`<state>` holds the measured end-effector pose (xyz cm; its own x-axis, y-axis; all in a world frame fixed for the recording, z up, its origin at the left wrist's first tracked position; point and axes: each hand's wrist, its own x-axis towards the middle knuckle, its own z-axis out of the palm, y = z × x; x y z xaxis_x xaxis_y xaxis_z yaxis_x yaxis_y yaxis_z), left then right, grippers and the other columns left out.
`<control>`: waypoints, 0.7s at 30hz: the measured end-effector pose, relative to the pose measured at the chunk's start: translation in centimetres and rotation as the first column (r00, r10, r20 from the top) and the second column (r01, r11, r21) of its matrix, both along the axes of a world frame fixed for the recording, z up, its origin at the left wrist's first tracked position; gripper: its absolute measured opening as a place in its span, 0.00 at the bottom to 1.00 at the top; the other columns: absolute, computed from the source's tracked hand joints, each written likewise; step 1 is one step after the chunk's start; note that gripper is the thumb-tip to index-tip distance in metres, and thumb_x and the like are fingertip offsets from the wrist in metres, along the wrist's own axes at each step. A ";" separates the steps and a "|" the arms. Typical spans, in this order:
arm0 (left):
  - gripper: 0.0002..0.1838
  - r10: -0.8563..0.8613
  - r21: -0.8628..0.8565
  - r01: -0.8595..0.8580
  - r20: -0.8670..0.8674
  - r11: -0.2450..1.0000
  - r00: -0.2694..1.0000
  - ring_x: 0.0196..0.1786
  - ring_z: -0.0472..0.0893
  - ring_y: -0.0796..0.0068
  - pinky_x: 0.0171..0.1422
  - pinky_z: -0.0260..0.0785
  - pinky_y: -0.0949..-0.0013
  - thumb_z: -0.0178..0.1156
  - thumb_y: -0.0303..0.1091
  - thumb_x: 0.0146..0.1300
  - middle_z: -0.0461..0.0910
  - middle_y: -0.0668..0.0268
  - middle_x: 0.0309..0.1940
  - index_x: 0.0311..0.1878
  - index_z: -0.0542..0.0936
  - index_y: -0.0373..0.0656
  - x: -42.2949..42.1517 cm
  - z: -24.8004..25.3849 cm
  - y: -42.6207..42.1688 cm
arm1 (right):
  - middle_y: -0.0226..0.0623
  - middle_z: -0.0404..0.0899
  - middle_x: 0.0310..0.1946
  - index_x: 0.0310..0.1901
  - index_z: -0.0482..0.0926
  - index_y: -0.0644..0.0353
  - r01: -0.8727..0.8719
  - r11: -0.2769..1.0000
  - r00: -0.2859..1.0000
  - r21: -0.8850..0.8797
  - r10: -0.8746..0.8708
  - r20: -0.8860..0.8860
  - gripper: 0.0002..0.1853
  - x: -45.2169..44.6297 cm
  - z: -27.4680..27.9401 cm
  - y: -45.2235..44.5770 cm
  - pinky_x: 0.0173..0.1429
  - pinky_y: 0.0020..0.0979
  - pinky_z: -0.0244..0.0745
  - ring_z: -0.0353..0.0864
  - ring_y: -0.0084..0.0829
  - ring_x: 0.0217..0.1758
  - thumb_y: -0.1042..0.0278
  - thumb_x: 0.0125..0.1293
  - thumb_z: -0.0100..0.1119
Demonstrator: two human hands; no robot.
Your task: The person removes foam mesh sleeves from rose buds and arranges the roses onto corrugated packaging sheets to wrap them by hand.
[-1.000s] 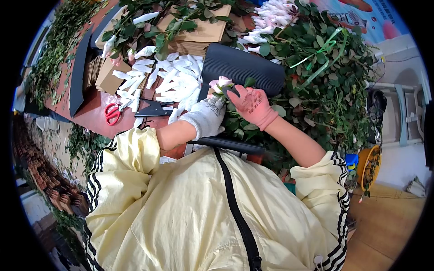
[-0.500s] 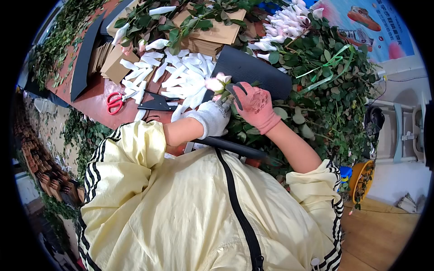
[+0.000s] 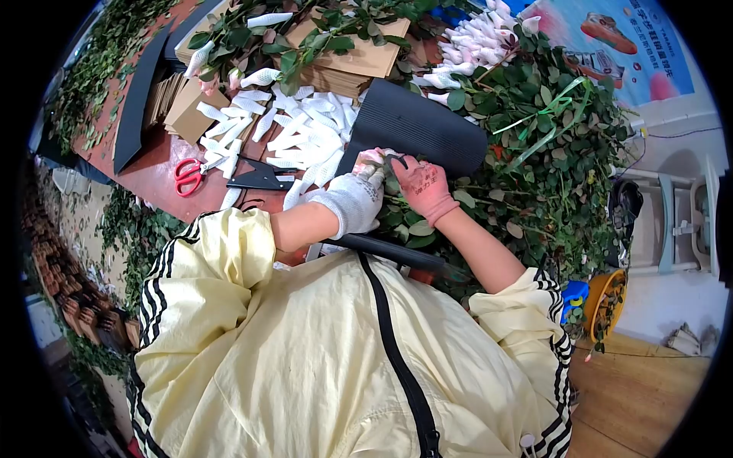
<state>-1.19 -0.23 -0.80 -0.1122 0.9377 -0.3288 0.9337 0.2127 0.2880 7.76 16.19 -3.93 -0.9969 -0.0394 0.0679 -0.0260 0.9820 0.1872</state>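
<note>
A pale pink rose (image 3: 369, 157) is up between my two gloved hands, partly covered by fingers. My left hand (image 3: 356, 200), in a grey-white glove, is closed around it just below the bloom. From the right, my right hand (image 3: 422, 187), in a pink glove with dark fingertips, bends its fingers against the rose's side; the exact grip is partly hidden. Behind the hands lies a black ribbed sheet (image 3: 427, 126), curved over at its right. White foam net sleeves (image 3: 309, 130) are heaped to the left of the rose.
Red-handled scissors (image 3: 189, 177) and a black flat tool (image 3: 259, 174) lie on the red table (image 3: 164, 191). Cardboard pieces (image 3: 359, 57) are stacked at the back. Sleeved roses (image 3: 481, 38) and dense leafy stems (image 3: 527, 198) fill the right side. A yellow bucket (image 3: 607, 305) stands low right.
My right hand has lowered slightly and moved closer to my left hand. Fingers now cover more of the rose, which sits lower. The view has shifted a little.
</note>
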 end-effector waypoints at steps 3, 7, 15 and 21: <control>0.34 -0.012 0.025 0.012 -0.024 1.000 1.000 0.63 0.68 0.56 0.64 0.63 0.60 0.61 0.48 0.53 0.65 0.48 0.62 0.58 0.70 0.31 0.0 0.1 0.0 | 0.39 0.76 0.47 0.52 0.73 0.50 0.109 0.994 0.986 -0.032 -0.104 0.129 0.21 -0.1 1.5 -0.6 0.40 0.34 0.76 0.81 0.36 0.38 0.64 0.54 0.56; 0.33 -0.032 -0.015 0.032 0.004 0.999 0.999 0.61 0.70 0.56 0.63 0.64 0.60 0.60 0.48 0.53 0.67 0.49 0.59 0.56 0.71 0.32 0.0 0.8 0.1 | 0.42 0.77 0.49 0.52 0.75 0.51 -0.025 0.995 0.992 -0.101 0.012 -0.128 0.21 0.5 3.3 -1.2 0.38 0.34 0.76 0.81 0.36 0.39 0.65 0.54 0.55; 0.33 -0.029 0.079 0.033 -0.042 0.996 0.999 0.61 0.71 0.55 0.62 0.64 0.60 0.61 0.49 0.52 0.68 0.49 0.59 0.55 0.71 0.32 0.0 0.2 -0.3 | 0.39 0.80 0.44 0.49 0.75 0.52 0.091 0.995 0.996 -0.040 -0.090 0.020 0.18 -0.3 1.2 -1.3 0.34 0.33 0.74 0.82 0.33 0.32 0.67 0.55 0.51; 0.34 -0.020 0.058 0.021 -0.018 0.998 1.000 0.61 0.71 0.56 0.62 0.64 0.60 0.61 0.49 0.52 0.67 0.49 0.60 0.56 0.71 0.31 0.0 -0.2 0.0 | 0.34 0.78 0.35 0.52 0.74 0.51 0.038 0.999 0.993 0.029 -0.035 -0.113 0.19 0.1 0.0 -0.8 0.32 0.32 0.73 0.81 0.34 0.31 0.68 0.57 0.49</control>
<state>-1.21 -0.27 -1.04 -0.0985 0.9573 -0.2718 0.9426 0.1773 0.2830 7.82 15.36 -3.94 -0.9838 -0.0071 0.1792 0.0326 0.9755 0.2176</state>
